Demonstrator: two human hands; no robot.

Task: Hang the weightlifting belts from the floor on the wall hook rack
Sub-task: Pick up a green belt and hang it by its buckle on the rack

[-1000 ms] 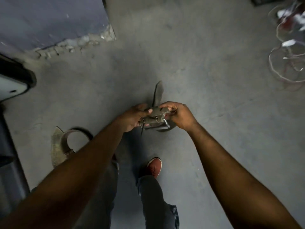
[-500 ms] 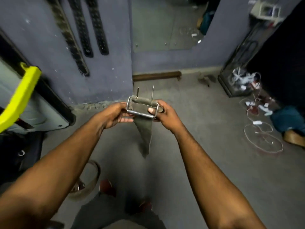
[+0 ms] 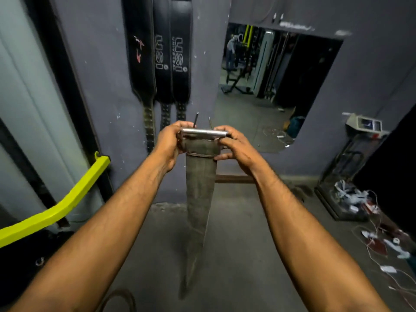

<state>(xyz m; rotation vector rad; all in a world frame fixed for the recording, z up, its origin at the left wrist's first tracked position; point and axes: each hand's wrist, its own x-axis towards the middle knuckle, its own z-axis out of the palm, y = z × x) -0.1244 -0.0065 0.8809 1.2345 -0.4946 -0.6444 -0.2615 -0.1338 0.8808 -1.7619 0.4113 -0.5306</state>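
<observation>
On my feed, the left hand (image 3: 167,143) and the right hand (image 3: 236,145) were both bare, uncovered from fingertips to wrist. The left forearm (image 3: 108,221) and the right forearm (image 3: 304,221) were bare too, right down to the lower edge of the view. They looked lean, with tendons ridged at the wrists, and I made out fine hair along the right forearm.

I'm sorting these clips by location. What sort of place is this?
Most likely a gym corner: black padded leather weightlifting belts hang on the grey wall, the wall mirror reflects exercise machines, and a bright yellow metal machine handle juts in at the left.
</observation>
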